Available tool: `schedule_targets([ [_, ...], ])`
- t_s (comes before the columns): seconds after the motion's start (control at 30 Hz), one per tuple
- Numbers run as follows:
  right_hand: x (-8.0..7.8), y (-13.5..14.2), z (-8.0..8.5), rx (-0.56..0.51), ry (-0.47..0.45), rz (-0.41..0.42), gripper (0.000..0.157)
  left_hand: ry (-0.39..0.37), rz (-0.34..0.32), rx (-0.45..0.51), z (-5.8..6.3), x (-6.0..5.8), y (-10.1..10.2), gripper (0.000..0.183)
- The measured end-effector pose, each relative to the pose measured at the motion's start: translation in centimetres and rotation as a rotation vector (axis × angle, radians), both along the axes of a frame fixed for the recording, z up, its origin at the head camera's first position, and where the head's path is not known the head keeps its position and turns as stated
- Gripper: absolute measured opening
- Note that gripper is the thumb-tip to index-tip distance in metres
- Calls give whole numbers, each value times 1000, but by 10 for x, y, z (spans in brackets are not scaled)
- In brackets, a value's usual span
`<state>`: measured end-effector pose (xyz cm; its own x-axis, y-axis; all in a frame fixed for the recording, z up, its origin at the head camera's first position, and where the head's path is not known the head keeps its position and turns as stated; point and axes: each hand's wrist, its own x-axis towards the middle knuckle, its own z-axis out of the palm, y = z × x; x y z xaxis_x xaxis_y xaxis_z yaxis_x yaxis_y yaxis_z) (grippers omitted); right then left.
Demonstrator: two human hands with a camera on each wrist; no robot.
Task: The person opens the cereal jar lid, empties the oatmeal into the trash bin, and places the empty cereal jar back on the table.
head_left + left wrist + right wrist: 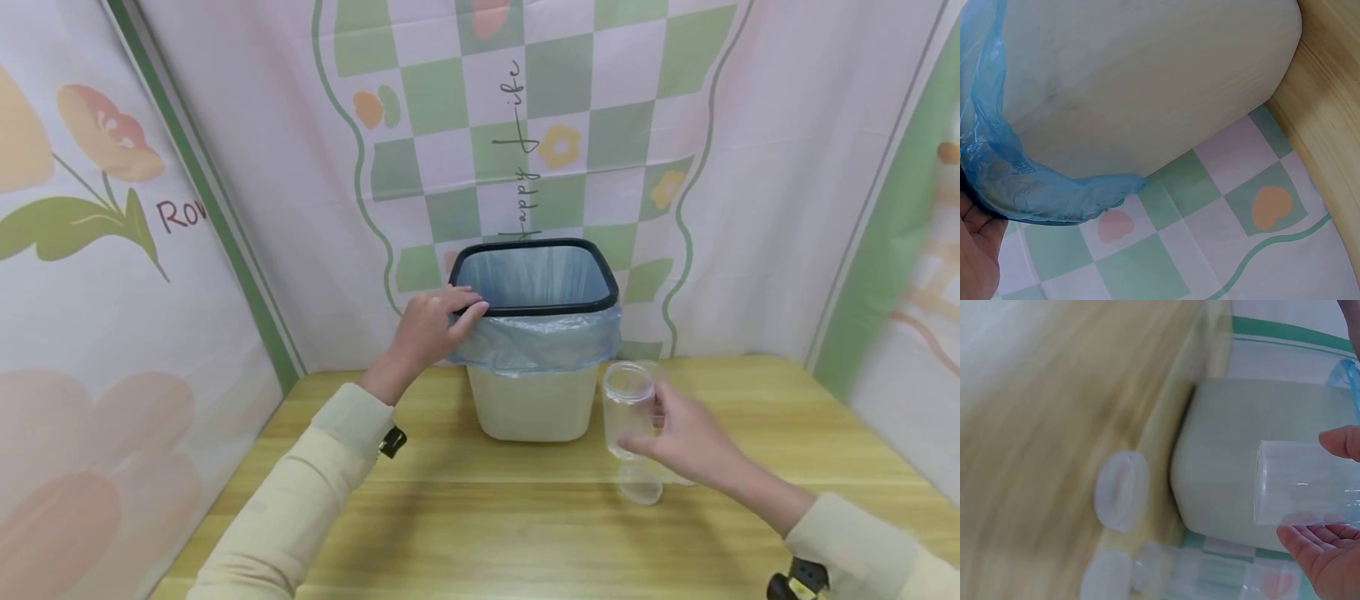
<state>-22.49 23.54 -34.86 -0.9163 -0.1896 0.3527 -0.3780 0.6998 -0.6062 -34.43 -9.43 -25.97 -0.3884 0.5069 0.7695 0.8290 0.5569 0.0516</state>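
A white trash bin (534, 404) stands on the table, a blue plastic bag (536, 340) lining it and folded over its black rim (551, 311). At the rim's near left corner, my left hand (431, 329) grips the edge; its fingers (977, 219) bend against it in the left wrist view. My right hand (693, 437) holds a clear plastic jar (624, 408) upright, right of the bin, thumb on one side and fingers on the other. Below that jar lies a translucent lid (640, 485). Another clear jar (1194, 572) stands close by, mostly hidden behind my right hand in the head view.
A second lid (1107, 576) lies beside the other jar. The wooden table (480, 533) meets a printed curtain (750, 250) behind the bin, with more printed cloth (97, 333) along the left side.
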Motion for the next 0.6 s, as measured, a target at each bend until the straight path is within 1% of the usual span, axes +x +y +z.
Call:
schedule_targets([
  [0.07, 2, -3, -6, -21, -8, 6, 69, -2, 0, 0, 0, 0, 0, 20],
  [0.13, 3, -5, -13, -52, -16, 18, 65, -1, 0, 1, 0, 0, 0, 20],
  [0.27, 6, -11, -28, -102, -38, 52, 65, 2, -5, 4, -1, 0, 0, 20],
  [0.4, 9, -18, -42, -124, -74, 80, 63, 6, -12, 6, -1, -1, -1, 20],
  [0.6, 12, -29, -56, -162, -123, 108, 56, 8, -12, -1, 0, -1, -1, 20],
])
